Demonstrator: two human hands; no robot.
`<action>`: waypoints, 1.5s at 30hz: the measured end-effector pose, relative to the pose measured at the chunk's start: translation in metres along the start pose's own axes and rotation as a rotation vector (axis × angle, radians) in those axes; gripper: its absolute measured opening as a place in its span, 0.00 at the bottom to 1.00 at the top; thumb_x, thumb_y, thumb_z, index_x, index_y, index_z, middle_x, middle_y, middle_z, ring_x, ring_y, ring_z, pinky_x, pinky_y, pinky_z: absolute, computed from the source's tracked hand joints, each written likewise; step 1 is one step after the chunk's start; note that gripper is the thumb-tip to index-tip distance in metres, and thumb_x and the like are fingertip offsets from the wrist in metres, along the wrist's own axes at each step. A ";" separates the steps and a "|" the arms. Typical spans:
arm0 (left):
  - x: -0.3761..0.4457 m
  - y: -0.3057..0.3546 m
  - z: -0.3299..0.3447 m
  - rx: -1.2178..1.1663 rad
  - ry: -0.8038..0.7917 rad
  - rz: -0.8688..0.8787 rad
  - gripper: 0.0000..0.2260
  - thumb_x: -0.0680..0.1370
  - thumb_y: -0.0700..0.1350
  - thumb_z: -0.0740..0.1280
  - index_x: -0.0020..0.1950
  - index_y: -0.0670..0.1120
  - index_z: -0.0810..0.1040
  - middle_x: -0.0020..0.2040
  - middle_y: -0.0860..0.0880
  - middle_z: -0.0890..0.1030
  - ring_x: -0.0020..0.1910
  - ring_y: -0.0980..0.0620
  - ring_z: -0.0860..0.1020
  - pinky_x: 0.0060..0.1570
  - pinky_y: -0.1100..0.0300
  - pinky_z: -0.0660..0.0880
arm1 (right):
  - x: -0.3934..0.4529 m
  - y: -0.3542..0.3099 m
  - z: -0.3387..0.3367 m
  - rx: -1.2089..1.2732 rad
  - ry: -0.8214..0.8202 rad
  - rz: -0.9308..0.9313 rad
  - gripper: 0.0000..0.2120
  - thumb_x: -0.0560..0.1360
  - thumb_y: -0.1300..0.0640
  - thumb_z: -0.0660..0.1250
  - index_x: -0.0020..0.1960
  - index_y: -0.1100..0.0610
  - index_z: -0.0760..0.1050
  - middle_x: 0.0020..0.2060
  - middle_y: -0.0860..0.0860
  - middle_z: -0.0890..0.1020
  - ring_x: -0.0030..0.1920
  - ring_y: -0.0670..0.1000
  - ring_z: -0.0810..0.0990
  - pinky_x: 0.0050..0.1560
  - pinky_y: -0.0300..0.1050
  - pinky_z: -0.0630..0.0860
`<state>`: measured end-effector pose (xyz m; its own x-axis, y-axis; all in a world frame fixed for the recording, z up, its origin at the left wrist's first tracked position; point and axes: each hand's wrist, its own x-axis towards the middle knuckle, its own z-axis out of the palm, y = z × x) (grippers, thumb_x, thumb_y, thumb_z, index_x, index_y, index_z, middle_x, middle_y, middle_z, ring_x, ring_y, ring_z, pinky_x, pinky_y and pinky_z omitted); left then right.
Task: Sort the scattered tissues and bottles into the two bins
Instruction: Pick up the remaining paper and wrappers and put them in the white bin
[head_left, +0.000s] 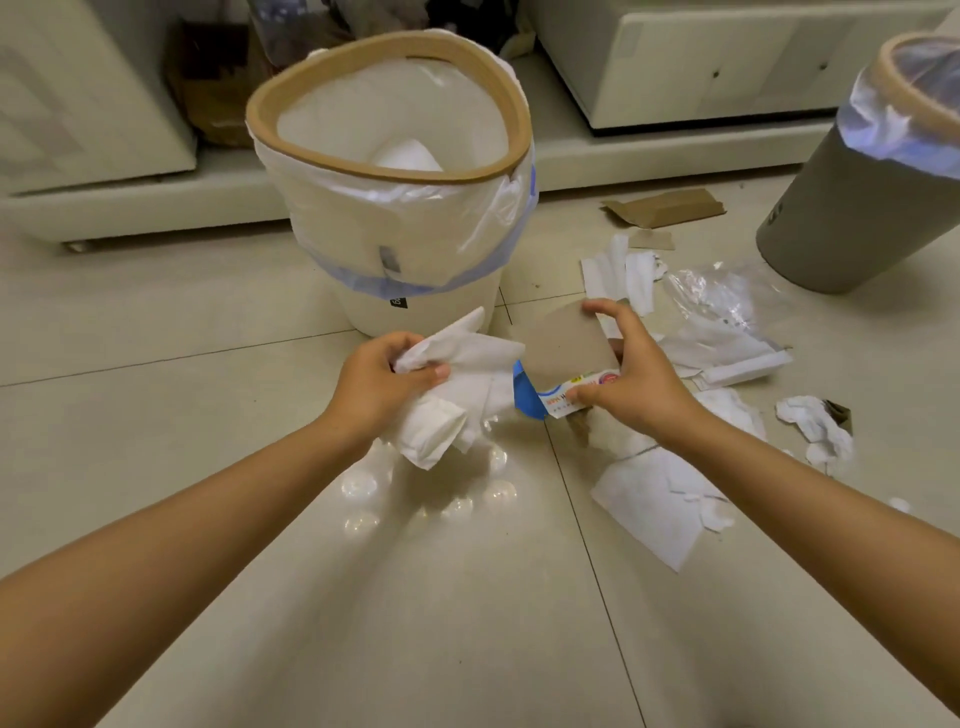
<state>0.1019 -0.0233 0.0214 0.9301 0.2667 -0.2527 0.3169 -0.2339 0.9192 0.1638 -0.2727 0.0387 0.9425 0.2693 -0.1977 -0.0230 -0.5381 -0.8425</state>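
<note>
Before the white bin (415, 249), your left hand (382, 384) clutches limp, feather-light tissues (467, 395); your right hand (631, 382) pinches a stiff cardboard carton flap (563, 348) by its edges.

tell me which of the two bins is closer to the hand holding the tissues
The white bin, straight ahead, just beyond the left hand that grips the tissues. The grey bin stands far off to the right.

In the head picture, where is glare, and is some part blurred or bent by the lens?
Head view: round glare spots shine on the floor tiles below the tissues that the left hand grips; the white bin rim looks slightly soft; the wide lens leans the grey bin and bends the tile lines.
</note>
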 end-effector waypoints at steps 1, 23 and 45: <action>-0.001 0.006 -0.006 -0.008 0.020 0.012 0.08 0.73 0.44 0.74 0.51 0.46 0.81 0.44 0.48 0.83 0.42 0.50 0.81 0.37 0.62 0.76 | 0.004 -0.011 -0.003 0.002 -0.006 -0.007 0.42 0.63 0.69 0.76 0.67 0.42 0.62 0.47 0.48 0.77 0.44 0.47 0.81 0.39 0.39 0.81; 0.041 0.172 -0.073 -0.145 0.319 0.249 0.06 0.74 0.45 0.73 0.45 0.55 0.79 0.50 0.54 0.82 0.48 0.52 0.81 0.43 0.59 0.80 | 0.033 -0.146 -0.058 -0.132 -0.130 -0.150 0.39 0.66 0.71 0.72 0.69 0.45 0.62 0.47 0.45 0.73 0.44 0.50 0.80 0.35 0.41 0.79; 0.081 0.148 -0.069 -0.072 0.304 0.223 0.13 0.81 0.44 0.62 0.66 0.48 0.73 0.59 0.49 0.79 0.58 0.52 0.77 0.57 0.58 0.75 | 0.030 -0.186 -0.074 0.008 -0.179 -0.169 0.39 0.65 0.70 0.75 0.67 0.43 0.64 0.49 0.49 0.76 0.44 0.50 0.82 0.35 0.38 0.79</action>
<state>0.2113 0.0279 0.1576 0.8738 0.4841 0.0466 0.0892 -0.2539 0.9631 0.2205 -0.2236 0.2262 0.8591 0.4926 -0.1388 0.1266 -0.4674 -0.8749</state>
